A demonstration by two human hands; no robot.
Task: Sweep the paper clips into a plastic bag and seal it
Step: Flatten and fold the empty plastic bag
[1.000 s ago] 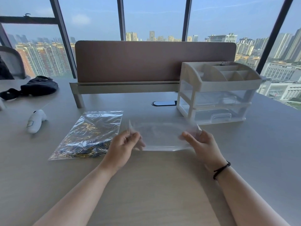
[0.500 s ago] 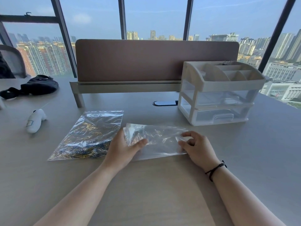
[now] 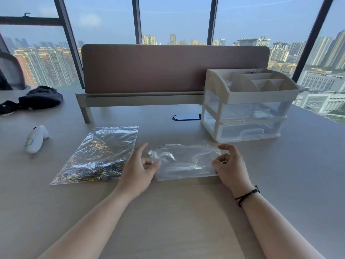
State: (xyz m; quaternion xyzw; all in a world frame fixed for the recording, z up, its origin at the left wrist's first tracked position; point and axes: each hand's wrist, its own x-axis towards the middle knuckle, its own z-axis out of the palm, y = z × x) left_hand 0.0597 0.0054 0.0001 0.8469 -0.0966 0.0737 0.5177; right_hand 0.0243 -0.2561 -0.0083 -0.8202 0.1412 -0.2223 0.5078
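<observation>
**Step: empty bag prep, pre-fill**

I judged the step as readying the empty plastic bag, which lay flat on the desk w/ nothing visible inside. Left hand pinched its left edge; right hand sat at its right edge, fingers curled, grip on the film not clear. Paper clips sat inside a second bag just left, apparently closed. Next move req'd, in my judgement: open the empty bag's mouth. Drawer organizer stood behind; contents unclear.

Gold and blue paper clips, clear bag
</observation>
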